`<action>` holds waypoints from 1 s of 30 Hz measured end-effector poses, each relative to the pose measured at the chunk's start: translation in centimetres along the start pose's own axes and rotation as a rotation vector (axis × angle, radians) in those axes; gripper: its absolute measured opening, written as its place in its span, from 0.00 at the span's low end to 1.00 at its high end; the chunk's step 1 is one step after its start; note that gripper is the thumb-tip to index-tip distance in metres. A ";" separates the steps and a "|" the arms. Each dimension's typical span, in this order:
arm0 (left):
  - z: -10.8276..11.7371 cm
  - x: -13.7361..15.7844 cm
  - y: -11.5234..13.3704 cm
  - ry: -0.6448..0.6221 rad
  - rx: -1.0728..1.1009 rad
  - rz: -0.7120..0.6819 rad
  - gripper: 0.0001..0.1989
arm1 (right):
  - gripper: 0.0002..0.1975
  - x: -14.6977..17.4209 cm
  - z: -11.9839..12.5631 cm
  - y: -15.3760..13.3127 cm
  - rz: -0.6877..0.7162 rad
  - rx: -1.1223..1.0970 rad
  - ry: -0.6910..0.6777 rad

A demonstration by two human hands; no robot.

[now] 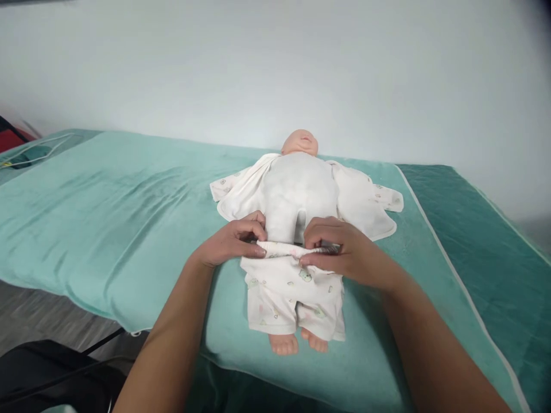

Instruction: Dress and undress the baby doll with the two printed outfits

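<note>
A baby doll (301, 183) lies on its back, with its head at the far side and its bare feet towards me. White printed baby trousers (297, 287) cover its lower legs, their waistband bunched around the upper legs. At the waistband's left end, my left hand (236, 238) pinches the cloth between thumb and fingers. My right hand (340, 249) grips the same waistband on the right, thumb below and fingers above. An open white baby jacket (361, 201) is spread out on both sides of the doll's soft white body.
A light green cloth (142, 218) with wrinkles covers the bed, beside a darker green sheet (486, 241) on the right. Behind rises a white wall (267, 69). A black object (51, 373) stands at the lower left, near the bed's edge.
</note>
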State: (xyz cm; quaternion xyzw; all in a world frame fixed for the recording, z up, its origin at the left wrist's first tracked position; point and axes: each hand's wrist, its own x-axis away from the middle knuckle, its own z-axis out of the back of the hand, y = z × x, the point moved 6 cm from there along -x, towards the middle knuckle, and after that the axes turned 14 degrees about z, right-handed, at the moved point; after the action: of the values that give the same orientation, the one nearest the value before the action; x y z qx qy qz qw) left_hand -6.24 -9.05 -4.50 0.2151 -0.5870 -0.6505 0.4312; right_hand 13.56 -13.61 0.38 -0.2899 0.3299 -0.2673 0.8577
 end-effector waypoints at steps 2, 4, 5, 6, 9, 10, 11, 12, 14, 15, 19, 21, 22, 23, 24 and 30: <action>0.1 0.0 0.1 0.062 0.069 -0.025 0.12 | 0.12 0.6 0.7 1.1 -0.147 -0.082 0.143; 0.5 -0.1 0.2 0.141 0.134 -0.084 0.12 | 0.13 1.5 1.7 2.6 -0.281 -0.155 0.317; 0.7 -0.2 0.3 0.187 0.165 -0.119 0.12 | 0.15 1.9 2.2 3.4 -0.326 -0.187 0.407; 1.0 -0.3 0.3 0.234 0.196 -0.147 0.11 | 0.16 2.3 2.6 4.2 -0.361 -0.213 0.490; 1.9 -1.1 0.0 0.357 0.305 -0.164 0.12 | 0.19 3.2 3.5 6.8 -0.448 -0.262 0.683; 2.1 -1.4 0.0 0.390 0.337 -0.154 0.12 | 0.20 3.3 3.6 7.6 -0.471 -0.286 0.729; 2.3 -1.7 0.0 0.423 0.363 -0.145 0.12 | 0.20 3.4 3.6 8.3 -0.484 -0.317 0.770; 2.5 -2.1 0.1 0.452 0.383 -0.142 0.12 | 0.19 3.4 3.7 8.8 -0.480 -0.354 0.811; 2.9 -2.8 0.7 0.501 0.405 -0.155 0.12 | 0.17 3.3 3.9 9.4 -0.425 -0.435 0.891; 3.0 -3.2 1.0 0.517 0.408 -0.168 0.12 | 0.16 3.3 4.1 9.6 -0.388 -0.468 0.917; 3.8 -5.3 1.6 0.612 0.398 -0.179 0.12 | 0.18 3.0 4.2 9.6 -0.282 -0.508 0.870; 4.3 -6.2 1.4 0.716 0.370 -0.148 0.11 | 0.19 2.8 4.0 9.8 -0.256 -0.505 0.837; 4.4 -6.5 1.2 0.768 0.347 -0.137 0.10 | 0.20 2.7 3.8 10.0 -0.248 -0.506 0.832; 4.5 -6.8 1.1 0.806 0.317 -0.131 0.10 | 0.20 2.5 3.7 10.2 -0.245 -0.499 0.829; 4.4 -6.9 1.1 0.827 0.283 -0.130 0.10 | 0.20 2.4 3.5 10.4 -0.247 -0.477 0.827; 3.6 -6.9 0.5 0.813 0.027 -0.072 0.09 | 0.16 2.3 3.2 11.0 -0.336 -0.086 0.847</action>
State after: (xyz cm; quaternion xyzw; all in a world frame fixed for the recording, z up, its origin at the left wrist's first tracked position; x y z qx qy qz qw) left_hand -5.21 -1.32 -4.77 0.4807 -0.3692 -0.5196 0.6022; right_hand 20.33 -6.50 -6.06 -0.2400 0.6107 -0.4836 0.5793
